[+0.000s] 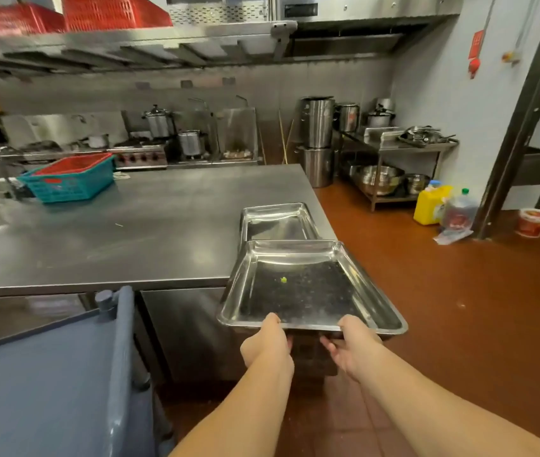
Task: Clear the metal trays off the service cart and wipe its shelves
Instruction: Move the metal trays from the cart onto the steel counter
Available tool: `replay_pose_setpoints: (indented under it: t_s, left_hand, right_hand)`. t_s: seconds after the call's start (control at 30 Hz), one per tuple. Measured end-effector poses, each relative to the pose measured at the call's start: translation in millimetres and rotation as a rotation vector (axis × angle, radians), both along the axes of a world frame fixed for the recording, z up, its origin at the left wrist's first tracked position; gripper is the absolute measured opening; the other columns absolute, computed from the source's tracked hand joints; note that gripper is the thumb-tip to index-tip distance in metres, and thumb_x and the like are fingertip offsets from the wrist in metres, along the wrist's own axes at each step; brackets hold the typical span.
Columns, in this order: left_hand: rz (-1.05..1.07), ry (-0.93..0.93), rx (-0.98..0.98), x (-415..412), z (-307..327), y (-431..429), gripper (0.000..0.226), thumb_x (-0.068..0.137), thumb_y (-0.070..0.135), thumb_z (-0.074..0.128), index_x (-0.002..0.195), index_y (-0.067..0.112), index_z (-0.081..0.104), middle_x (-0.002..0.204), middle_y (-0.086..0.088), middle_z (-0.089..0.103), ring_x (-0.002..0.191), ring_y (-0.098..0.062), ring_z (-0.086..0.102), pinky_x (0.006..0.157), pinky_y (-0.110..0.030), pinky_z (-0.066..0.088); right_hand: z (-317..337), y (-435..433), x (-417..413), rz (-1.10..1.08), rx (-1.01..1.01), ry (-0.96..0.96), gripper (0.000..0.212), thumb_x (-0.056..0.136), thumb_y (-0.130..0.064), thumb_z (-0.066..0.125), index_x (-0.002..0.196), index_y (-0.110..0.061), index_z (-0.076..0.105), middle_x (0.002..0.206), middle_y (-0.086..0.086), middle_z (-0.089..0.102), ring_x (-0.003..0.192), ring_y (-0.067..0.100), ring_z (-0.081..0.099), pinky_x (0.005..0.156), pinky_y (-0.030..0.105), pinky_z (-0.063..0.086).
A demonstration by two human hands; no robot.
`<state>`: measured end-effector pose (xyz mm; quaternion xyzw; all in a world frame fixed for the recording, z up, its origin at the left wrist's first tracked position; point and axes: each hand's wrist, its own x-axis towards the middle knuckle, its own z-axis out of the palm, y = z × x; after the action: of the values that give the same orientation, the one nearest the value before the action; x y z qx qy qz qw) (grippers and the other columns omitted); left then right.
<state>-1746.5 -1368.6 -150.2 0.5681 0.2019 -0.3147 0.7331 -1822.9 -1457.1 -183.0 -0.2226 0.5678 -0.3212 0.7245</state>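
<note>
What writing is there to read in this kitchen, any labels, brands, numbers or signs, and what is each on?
No text here can be read.
Red sign on the wall: too blurred.
Yellow jug label: too small.
Bottle label: blurred.
Red tub print: unreadable.
Held tray: no writing shows.

The silver rectangular metal tray (311, 301) at centre is flecked dark and marked by one green crumb (283, 279); the grey-blue plastic cart (41, 390) is seen lower left.
</note>
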Motion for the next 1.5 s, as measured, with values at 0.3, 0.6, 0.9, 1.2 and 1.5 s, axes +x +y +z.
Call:
replay_pose_setpoints:
  t_s: [0.3, 0.6, 0.9, 1.2, 1.5]
  left_hand:
    - [0.038, 0.052, -0.012, 85.7, -13.2, -64.8, 0.02, 0.081, 0.006, 0.067, 0.095, 0.0, 0.056, 0.081, -0.009, 0.054, 0.064, -0.017, 0.054, 0.06, -0.03, 0.051]
    - [-0.011, 0.112, 0.053, 154.6, -46.7, -135.0, 0.02, 0.08, 0.008, 0.069, 0.091, 0.003, 0.054, 0.079, -0.009, 0.051, 0.063, -0.019, 0.054, 0.07, -0.034, 0.056]
    - [-0.383, 0.117, 0.123, 200.7, -77.9, -175.7, 0.036, 0.087, 0.021, 0.064, 0.119, 0.011, 0.054, 0.11, -0.012, 0.066, 0.081, -0.024, 0.069, 0.074, -0.037, 0.051]
    - [-0.558, 0.104, 0.22, 222.7, -68.2, -235.1, 0.026, 0.097, 0.033, 0.05, 0.11, 0.012, 0.059, 0.096, -0.004, 0.068, 0.086, -0.017, 0.063, 0.084, -0.034, 0.043]
    - [-0.5, 0.113, 0.184, 251.5, -96.1, -298.3, 0.021, 0.097, 0.025, 0.049, 0.095, 0.006, 0.059, 0.092, -0.005, 0.069, 0.082, -0.017, 0.064, 0.08, -0.035, 0.043]
  right_hand:
    - [-0.7, -65.8, 82.9, 0.142, -0.005, 0.076, 0.023, 0.091, -0.013, 0.046, 0.114, -0.008, 0.049, 0.111, 0.014, 0.06, 0.074, 0.02, 0.067, 0.037, 0.013, 0.042]
    - [-38.3, -131.8, 147.3, 0.103, 0.037, 0.128, 0.031, 0.09, -0.015, 0.046, 0.12, -0.009, 0.052, 0.115, 0.015, 0.064, 0.071, 0.019, 0.067, 0.037, 0.015, 0.044]
    - [-61.2, -179.5, 169.0, 0.207, 0.061, 0.152, 0.029, 0.09, -0.018, 0.049, 0.117, -0.011, 0.054, 0.102, 0.01, 0.068, 0.076, 0.017, 0.066, 0.051, 0.024, 0.047]
    - [-71.3, -252.2, 194.5, 0.337, 0.052, 0.214, 0.033, 0.091, -0.028, 0.051, 0.115, -0.008, 0.06, 0.088, 0.009, 0.072, 0.079, 0.018, 0.067, 0.061, 0.029, 0.048]
    - [-79.6, -318.7, 209.0, 0.504, 0.076, 0.181, 0.031, 0.095, -0.039, 0.053, 0.094, -0.01, 0.065, 0.089, 0.004, 0.07, 0.082, 0.016, 0.063, 0.066, 0.028, 0.048]
